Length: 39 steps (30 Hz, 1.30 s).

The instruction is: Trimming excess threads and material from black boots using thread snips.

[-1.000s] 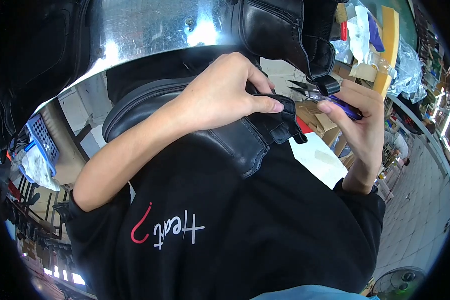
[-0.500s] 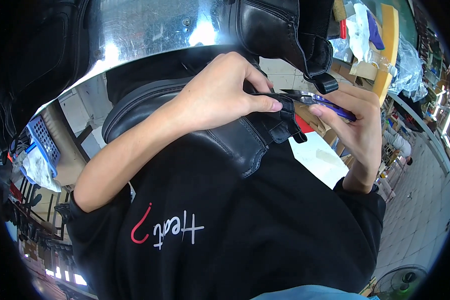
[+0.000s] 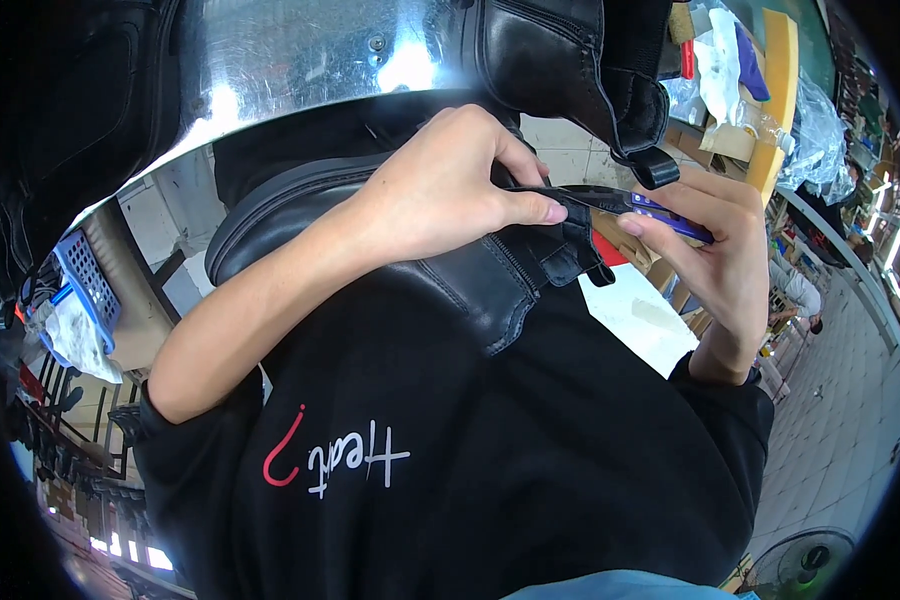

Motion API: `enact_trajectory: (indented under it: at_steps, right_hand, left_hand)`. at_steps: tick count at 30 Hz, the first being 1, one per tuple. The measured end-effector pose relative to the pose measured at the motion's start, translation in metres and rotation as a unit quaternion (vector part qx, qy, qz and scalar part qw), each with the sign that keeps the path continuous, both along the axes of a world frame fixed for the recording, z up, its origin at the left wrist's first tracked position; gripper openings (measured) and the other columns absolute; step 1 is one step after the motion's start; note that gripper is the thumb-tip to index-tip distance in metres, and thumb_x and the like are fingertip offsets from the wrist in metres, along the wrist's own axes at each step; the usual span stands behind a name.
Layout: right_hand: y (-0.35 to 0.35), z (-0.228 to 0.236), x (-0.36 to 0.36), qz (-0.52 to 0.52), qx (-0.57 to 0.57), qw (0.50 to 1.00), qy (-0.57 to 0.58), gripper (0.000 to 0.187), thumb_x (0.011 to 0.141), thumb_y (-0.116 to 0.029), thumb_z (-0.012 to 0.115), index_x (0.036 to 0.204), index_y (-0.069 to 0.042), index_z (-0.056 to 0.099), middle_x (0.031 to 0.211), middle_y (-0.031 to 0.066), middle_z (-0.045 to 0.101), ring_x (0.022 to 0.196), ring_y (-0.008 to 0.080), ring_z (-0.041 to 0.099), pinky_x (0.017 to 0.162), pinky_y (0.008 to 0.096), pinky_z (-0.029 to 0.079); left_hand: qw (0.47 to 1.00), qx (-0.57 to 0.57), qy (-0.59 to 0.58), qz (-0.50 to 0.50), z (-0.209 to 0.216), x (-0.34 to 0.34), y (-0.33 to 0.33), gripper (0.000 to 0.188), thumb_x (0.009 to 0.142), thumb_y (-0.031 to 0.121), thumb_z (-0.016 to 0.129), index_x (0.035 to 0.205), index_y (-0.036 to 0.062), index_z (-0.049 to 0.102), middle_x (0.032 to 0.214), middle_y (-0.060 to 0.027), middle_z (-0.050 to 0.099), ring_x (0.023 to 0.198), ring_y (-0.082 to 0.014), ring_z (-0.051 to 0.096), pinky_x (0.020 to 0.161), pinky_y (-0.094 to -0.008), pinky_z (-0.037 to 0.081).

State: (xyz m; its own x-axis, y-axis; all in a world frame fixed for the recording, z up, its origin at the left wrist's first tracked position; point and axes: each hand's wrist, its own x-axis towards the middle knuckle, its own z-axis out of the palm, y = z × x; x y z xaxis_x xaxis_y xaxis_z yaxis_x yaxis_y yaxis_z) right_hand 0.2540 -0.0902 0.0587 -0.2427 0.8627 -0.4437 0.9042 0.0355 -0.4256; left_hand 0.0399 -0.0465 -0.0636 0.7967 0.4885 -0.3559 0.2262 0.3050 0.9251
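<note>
A black leather boot (image 3: 475,290) with a zip along its side lies across my lap, its toe to the left and its shaft to the right. My left hand (image 3: 445,185) pinches the upper edge of the shaft between thumb and fingers. Purple-handled thread snips (image 3: 667,217) sit in my right hand (image 3: 722,240), closed in its fingers. Their dark blades lie together, pointing left, with the tips at the boot edge beside my left thumb. Whether a thread is between them is too small to see.
A shiny metal worktop (image 3: 300,60) curves ahead, with another black boot (image 3: 545,60) hanging over its right side and black footwear (image 3: 80,110) at the left. A blue plastic basket (image 3: 88,285) stands at the left. Clear plastic bags (image 3: 820,140) lie far right.
The blades of the snips have come together and their tips have moved left to the boot's edge. My left hand keeps its pinch on the boot.
</note>
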Motion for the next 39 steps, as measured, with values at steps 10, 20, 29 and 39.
enact_trajectory:
  at_steps: [10, 20, 29, 39]
  right_hand:
    - [0.004, 0.002, 0.000, 0.011, 0.029, 0.999, -0.002, 0.024, 0.080, -0.020, 0.078, 0.083, 0.003, 0.073, 0.062, 0.0080, 0.058, 0.051, 0.0168, 0.055, 0.047, 0.0283, 0.038]
    - [-0.006, -0.011, 0.017, -0.084, 0.016, 0.990, 0.111, 0.044, 0.071, -0.037, 0.086, 0.083, 0.000, 0.065, 0.065, 0.0035, 0.057, 0.055, 0.0111, 0.050, 0.051, 0.0244, 0.034]
    - [-0.035, -0.045, 0.007, -0.229, -0.111, 0.930, 0.265, 0.033, 0.075, -0.019, 0.084, 0.075, -0.005, 0.053, 0.074, -0.0021, 0.058, 0.057, 0.0050, 0.043, 0.052, 0.0221, 0.030]
    - [-0.048, -0.055, -0.012, -0.336, -0.107, 0.855, 0.381, 0.026, 0.081, -0.002, 0.072, 0.070, -0.005, 0.049, 0.088, 0.0046, 0.063, 0.071, 0.0059, 0.050, 0.063, 0.0215, 0.037]
  left_hand:
    - [1.000, -0.004, -0.004, -0.001, -0.002, 0.000, 0.000, 0.025, 0.076, 0.024, 0.079, 0.086, 0.0020, 0.077, 0.106, -0.0177, 0.071, 0.102, -0.0266, 0.067, 0.097, -0.0351, 0.046]
    - [0.997, -0.060, -0.049, 0.005, -0.005, -0.004, 0.006, 0.026, 0.083, 0.023, 0.075, 0.095, -0.0009, 0.075, 0.100, -0.0144, 0.073, 0.095, -0.0182, 0.067, 0.091, -0.0300, 0.047]
    - [0.995, -0.092, -0.044, -0.005, -0.007, -0.005, 0.011, 0.027, 0.090, 0.020, 0.069, 0.105, -0.0020, 0.073, 0.094, -0.0115, 0.074, 0.085, -0.0116, 0.065, 0.082, -0.0245, 0.049]
    - [0.996, 0.040, -0.077, 0.003, 0.000, -0.005, 0.007, 0.024, 0.087, 0.020, 0.071, 0.098, -0.0001, 0.074, 0.094, -0.0087, 0.072, 0.090, -0.0147, 0.063, 0.087, -0.0295, 0.047]
